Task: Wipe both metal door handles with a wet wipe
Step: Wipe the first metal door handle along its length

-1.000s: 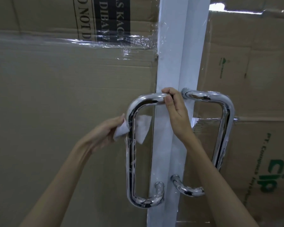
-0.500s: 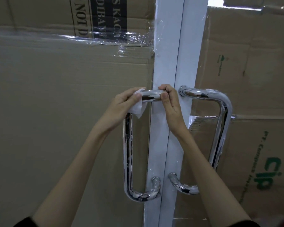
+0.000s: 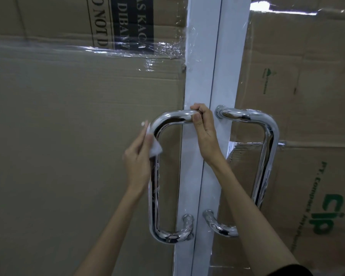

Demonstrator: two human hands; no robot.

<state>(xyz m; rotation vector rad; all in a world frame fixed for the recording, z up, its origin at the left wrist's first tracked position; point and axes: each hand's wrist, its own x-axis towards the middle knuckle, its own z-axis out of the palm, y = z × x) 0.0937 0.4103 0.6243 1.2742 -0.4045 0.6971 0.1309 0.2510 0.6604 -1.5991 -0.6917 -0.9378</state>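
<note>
Left hand [image 3: 138,156] raised, fingers extended — right hand [image 3: 204,132] curled, forearm angled up-left.

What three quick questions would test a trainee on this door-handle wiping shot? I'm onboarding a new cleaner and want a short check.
1. True or false: the right hand grips the left handle.
2. Which hand holds the wet wipe? A left hand; B right hand.
3. Fill in: the right handle is touched by ___ hand.

Key: 1 true; 2 A; 3 neither.
</note>
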